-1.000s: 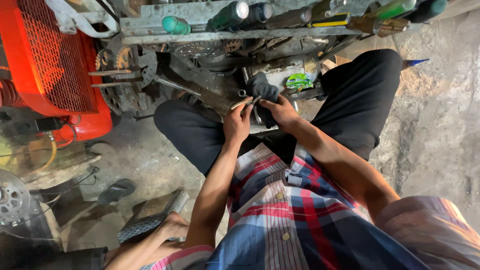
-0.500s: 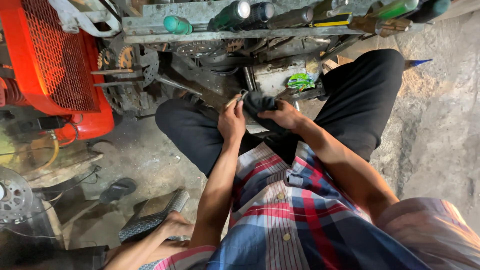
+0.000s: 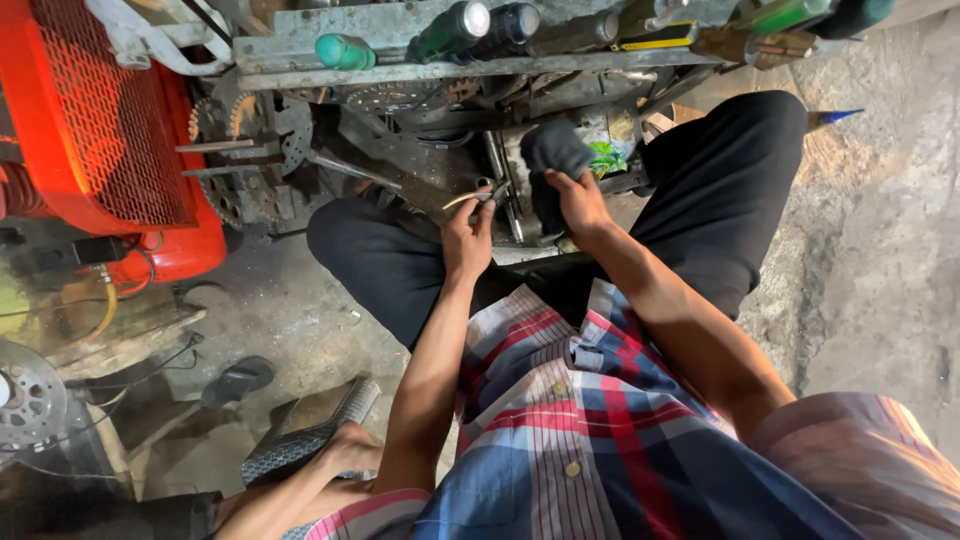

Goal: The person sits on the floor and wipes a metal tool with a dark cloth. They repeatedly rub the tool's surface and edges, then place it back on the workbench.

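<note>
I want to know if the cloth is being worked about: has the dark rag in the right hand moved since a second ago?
Yes. The dark rag in the right hand has risen away from the lap, toward the metal shelf of tools.

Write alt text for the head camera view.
Seen from above, a seated person's left hand holds a small metal tool while the right hand grips a dark rag, over greasy machine parts. An orange mesh-guarded machine stands to the left; tool handles line a metal rack above.

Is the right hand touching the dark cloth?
Touching. The head view shows the right hand with its fingers closed on the lower part of the dark cloth.
</note>
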